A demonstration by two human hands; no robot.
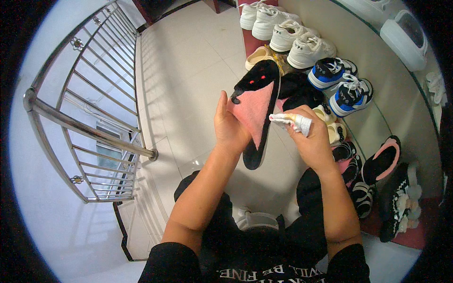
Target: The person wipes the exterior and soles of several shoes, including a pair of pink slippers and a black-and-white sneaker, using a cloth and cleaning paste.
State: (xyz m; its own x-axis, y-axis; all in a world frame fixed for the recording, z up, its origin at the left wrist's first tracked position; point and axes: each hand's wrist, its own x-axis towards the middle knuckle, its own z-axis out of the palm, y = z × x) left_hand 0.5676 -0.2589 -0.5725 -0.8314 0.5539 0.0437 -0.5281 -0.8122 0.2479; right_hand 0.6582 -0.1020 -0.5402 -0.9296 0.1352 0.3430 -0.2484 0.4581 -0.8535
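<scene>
A pink and black plush slipper (253, 106) with red dots on its dark toe part rests in my left hand (231, 129). The palm is beneath it and the thumb stands up along its left side. My right hand (311, 138) grips a folded white cloth (292, 122) with faint coloured marks. One end of the cloth points at the slipper's right edge; whether it touches is hard to tell. Just beyond the right hand lie black furry slippers (300, 88), partly hidden. The fingers of my left hand are mostly hidden behind the slipper.
White sneakers (311, 49), blue and black sneakers (352, 93) and a cream clog (258, 56) line the glass shelf at right. Nearer are cream shoes (336, 132), black sandals (362, 198) and another pink and black slipper (382, 159). A metal stair railing (92, 129) stands left of the tiled floor (191, 78).
</scene>
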